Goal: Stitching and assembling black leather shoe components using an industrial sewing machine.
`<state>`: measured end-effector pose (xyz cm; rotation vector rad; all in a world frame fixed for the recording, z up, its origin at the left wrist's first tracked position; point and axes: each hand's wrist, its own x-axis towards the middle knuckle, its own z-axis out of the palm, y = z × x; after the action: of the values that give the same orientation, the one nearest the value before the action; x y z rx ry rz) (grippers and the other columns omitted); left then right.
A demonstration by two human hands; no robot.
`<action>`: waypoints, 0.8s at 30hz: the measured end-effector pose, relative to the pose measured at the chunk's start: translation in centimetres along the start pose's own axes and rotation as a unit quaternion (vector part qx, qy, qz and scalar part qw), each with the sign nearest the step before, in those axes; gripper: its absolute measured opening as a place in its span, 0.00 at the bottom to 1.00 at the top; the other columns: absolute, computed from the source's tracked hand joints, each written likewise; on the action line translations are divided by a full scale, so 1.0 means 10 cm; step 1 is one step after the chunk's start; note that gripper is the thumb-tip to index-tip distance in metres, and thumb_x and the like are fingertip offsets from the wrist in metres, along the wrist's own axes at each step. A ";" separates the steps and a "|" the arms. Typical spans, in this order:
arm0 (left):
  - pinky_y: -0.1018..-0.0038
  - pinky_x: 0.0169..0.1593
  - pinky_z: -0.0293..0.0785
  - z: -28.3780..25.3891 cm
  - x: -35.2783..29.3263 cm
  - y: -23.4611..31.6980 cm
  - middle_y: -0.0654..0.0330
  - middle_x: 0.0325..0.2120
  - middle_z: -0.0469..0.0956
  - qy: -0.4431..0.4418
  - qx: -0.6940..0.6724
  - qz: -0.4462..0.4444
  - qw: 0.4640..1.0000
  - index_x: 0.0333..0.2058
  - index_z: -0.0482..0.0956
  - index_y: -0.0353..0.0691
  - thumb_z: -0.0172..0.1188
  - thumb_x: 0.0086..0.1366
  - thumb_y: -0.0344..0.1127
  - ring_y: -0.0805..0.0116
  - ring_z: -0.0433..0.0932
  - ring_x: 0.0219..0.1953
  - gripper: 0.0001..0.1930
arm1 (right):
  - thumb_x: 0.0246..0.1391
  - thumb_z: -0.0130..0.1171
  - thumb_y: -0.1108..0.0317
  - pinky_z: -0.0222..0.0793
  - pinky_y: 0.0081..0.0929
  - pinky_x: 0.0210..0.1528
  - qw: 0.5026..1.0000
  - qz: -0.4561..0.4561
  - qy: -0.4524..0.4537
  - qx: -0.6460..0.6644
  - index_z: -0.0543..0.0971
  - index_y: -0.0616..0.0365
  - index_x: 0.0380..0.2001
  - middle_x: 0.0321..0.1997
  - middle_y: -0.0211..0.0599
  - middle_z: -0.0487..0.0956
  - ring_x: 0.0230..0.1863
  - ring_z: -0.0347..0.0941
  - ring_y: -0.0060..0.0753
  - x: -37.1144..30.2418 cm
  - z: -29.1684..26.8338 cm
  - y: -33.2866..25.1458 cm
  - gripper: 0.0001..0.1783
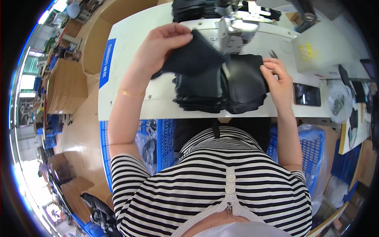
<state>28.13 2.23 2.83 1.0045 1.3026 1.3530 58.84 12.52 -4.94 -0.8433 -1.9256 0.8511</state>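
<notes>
My left hand point(164, 43) is closed, pinching the upper edge of a dark fabric piece point(193, 57). That piece is lifted and tilted over a stack of dark fabric pieces point(199, 91) near the table's front edge. Beside it on the right stands a second stack, topped by a smooth black piece point(246, 79). My right hand point(279, 79) has its thumb and fingers closed at the right edge of this black piece. Just beyond both stacks is the metal head of a sewing machine point(237, 33).
More dark pieces point(193, 10) are piled at the table's far side. Right of my right hand lie a phone point(308, 94), small scissors or snips point(273, 54) and a clear plastic bag point(338, 102). Blue crates point(165, 138) stand below the white table point(130, 59); cardboard boxes point(67, 87) are at left.
</notes>
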 end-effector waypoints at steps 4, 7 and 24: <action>0.84 0.41 0.72 0.42 -0.39 0.35 0.68 0.31 0.78 -0.108 0.079 -0.005 0.991 0.34 0.79 0.33 0.66 0.58 0.24 0.82 0.75 0.34 0.05 | 0.58 0.61 0.72 0.60 0.12 0.30 0.990 0.081 0.011 0.115 0.81 0.64 0.37 0.27 0.22 0.75 0.29 0.65 0.10 -0.02 0.01 -0.57 0.06; 0.82 0.45 0.70 0.75 -0.45 0.38 0.66 0.33 0.78 -0.085 0.171 0.039 0.981 0.31 0.80 0.34 0.66 0.57 0.23 0.79 0.75 0.37 0.04 | 0.60 0.59 0.73 0.63 0.11 0.31 0.986 0.037 -0.009 0.160 0.78 0.65 0.43 0.27 0.23 0.75 0.28 0.66 0.10 -0.06 0.07 -0.89 0.09; 0.86 0.36 0.74 0.81 -0.13 0.28 0.64 0.27 0.81 -0.031 0.177 0.088 0.980 0.32 0.82 0.32 0.65 0.59 0.23 0.82 0.77 0.30 0.03 | 0.60 0.55 0.73 0.70 0.17 0.34 0.969 0.033 -0.074 0.234 0.77 0.64 0.41 0.30 0.35 0.81 0.31 0.75 0.15 0.03 0.17 -0.77 0.08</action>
<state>36.03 2.70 6.38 1.4221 1.4653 1.2319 55.48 8.16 0.69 -0.5716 -1.7180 1.3740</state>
